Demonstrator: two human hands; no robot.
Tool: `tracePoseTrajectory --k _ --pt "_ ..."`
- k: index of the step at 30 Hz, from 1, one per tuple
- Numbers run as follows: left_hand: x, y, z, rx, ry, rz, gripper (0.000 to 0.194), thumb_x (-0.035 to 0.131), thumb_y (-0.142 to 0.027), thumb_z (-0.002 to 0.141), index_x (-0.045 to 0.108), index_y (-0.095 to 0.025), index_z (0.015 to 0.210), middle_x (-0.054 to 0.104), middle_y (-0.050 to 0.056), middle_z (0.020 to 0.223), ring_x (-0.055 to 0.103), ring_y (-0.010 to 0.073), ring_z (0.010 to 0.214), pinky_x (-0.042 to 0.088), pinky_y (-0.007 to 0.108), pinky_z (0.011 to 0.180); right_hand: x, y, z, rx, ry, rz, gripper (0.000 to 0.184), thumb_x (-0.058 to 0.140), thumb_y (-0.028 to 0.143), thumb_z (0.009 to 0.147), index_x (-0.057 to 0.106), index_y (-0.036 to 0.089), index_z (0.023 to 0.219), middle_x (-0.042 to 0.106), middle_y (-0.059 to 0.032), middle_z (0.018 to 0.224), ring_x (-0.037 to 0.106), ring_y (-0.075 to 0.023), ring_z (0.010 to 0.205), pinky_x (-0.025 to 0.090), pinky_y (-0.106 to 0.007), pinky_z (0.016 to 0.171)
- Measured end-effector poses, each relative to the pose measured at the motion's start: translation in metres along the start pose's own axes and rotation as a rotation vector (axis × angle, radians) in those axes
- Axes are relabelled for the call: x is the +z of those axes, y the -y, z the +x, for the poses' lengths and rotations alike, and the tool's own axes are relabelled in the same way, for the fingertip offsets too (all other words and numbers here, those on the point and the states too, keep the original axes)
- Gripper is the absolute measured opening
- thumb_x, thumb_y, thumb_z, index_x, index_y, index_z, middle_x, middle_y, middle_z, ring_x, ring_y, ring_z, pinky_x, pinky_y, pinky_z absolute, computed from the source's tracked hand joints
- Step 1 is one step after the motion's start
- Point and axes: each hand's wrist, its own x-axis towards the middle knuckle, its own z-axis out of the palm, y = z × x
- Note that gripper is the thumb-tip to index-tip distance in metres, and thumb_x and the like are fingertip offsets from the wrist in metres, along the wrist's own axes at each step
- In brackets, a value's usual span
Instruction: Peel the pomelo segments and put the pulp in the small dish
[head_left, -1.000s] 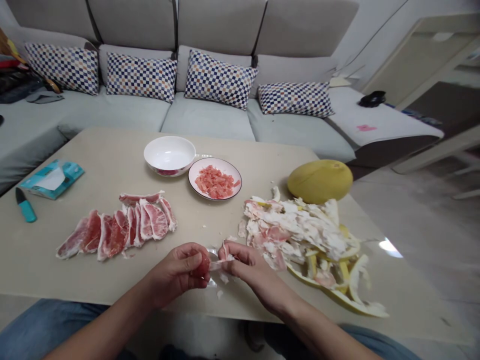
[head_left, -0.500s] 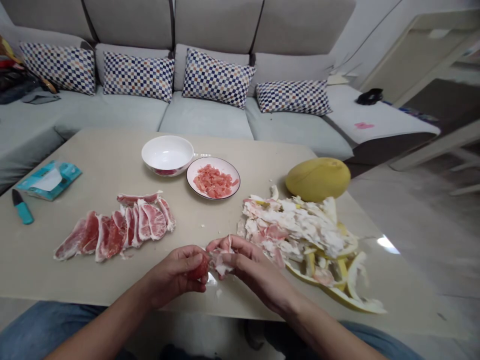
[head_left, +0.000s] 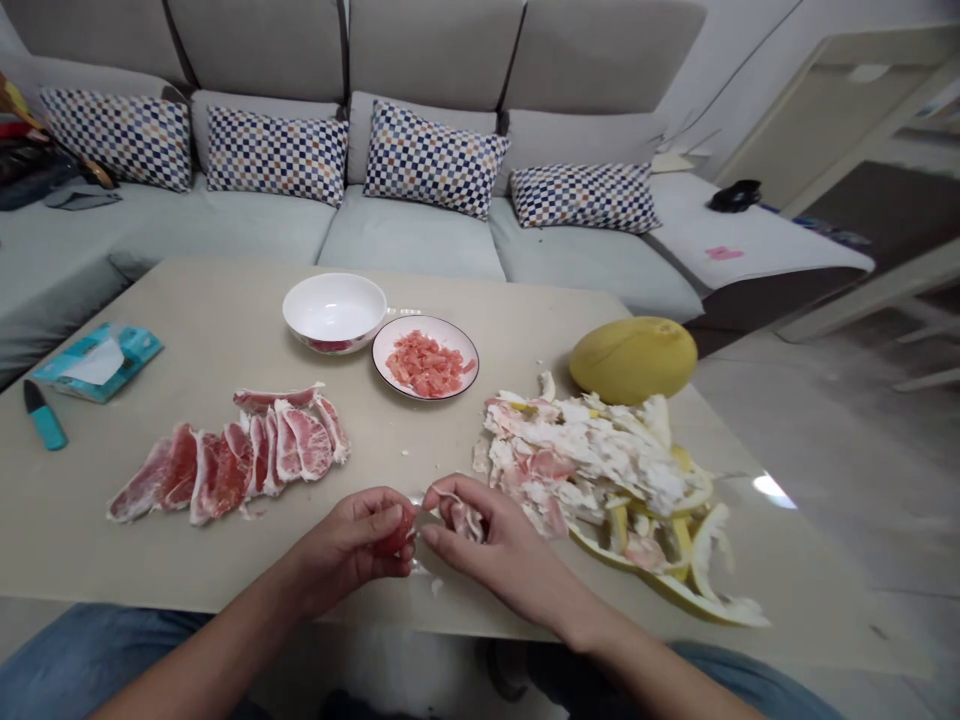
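Note:
My left hand (head_left: 360, 545) is closed round a piece of red pomelo flesh (head_left: 395, 535) near the table's front edge. Close beside it, my right hand (head_left: 480, 525) holds a crumpled strip of whitish-pink membrane (head_left: 463, 520) in curled fingers, its fingertips close to the flesh. To the left lies a row of pomelo segments (head_left: 232, 465) with membrane still on them. A plate (head_left: 381, 368) bears small peeled pink pieces of pulp (head_left: 429, 363). Right of my hands spreads a heap of pith and membrane scraps (head_left: 577, 460) over yellow peel (head_left: 694, 590).
A white bowl (head_left: 334, 310) stands behind and left of the plate. One whole yellow pomelo (head_left: 634, 360) lies at the table's right. At far left are a blue tissue pack (head_left: 127, 362) and a knife with a teal handle (head_left: 49, 428). A sofa (head_left: 409, 240) runs along behind.
My right hand has pulled the membrane strip away from the flesh and gathered it into its fingers. My left hand keeps its hold on the flesh. The view has shifted slightly.

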Motion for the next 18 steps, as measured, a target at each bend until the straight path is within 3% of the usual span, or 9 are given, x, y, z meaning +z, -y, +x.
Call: tracePoseTrajectory --k 6,10,15,18 --pt "0.0048 -0.0001 -0.0012 0.049 -0.038 0.061 0.016 0.069 -0.027 0.080 0.060 -0.015 0.085 0.061 0.003 0.082 0.059 0.0107 0.069 0.049 0.026 0.068 0.0109 -0.0099 0.0012 -0.118 -0.068 -0.210 0.016 0.068 0.035 0.078 0.065 0.019 0.079 0.059 0.0003 0.069 0.052 -0.0147 0.067 0.038 -0.025 0.064" --pt "0.0041 -0.0013 -0.0010 0.052 -0.022 0.062 0.016 0.067 -0.028 0.082 0.058 -0.015 0.084 0.059 0.002 0.073 0.057 0.0104 0.066 0.048 0.024 0.065 0.0074 -0.0076 0.0018 -0.178 -0.023 -0.230 0.019 0.057 0.030 0.087 0.065 0.019 0.075 0.062 -0.0010 0.070 0.055 -0.0150 0.069 0.039 -0.026 0.067" --pt "0.0008 -0.0011 0.0011 0.023 -0.007 0.026 0.016 0.065 -0.029 0.084 0.057 -0.015 0.086 0.060 0.002 0.071 0.059 0.0103 0.065 0.048 0.023 0.064 0.0074 -0.0070 0.0007 -0.155 -0.062 -0.240 0.020 0.053 0.029 0.088 0.062 0.018 0.073 0.057 0.0007 0.065 0.050 -0.0132 0.062 0.037 -0.024 0.060" --pt "0.0008 -0.0008 0.0018 0.032 -0.010 0.027 0.017 0.066 -0.029 0.083 0.057 -0.015 0.086 0.060 0.002 0.072 0.059 0.0102 0.065 0.048 0.023 0.065 0.0090 -0.0091 0.0005 -0.189 -0.069 -0.238 0.013 0.058 0.030 0.085 0.065 0.019 0.081 0.061 -0.0008 0.071 0.054 -0.0146 0.067 0.040 -0.025 0.064"
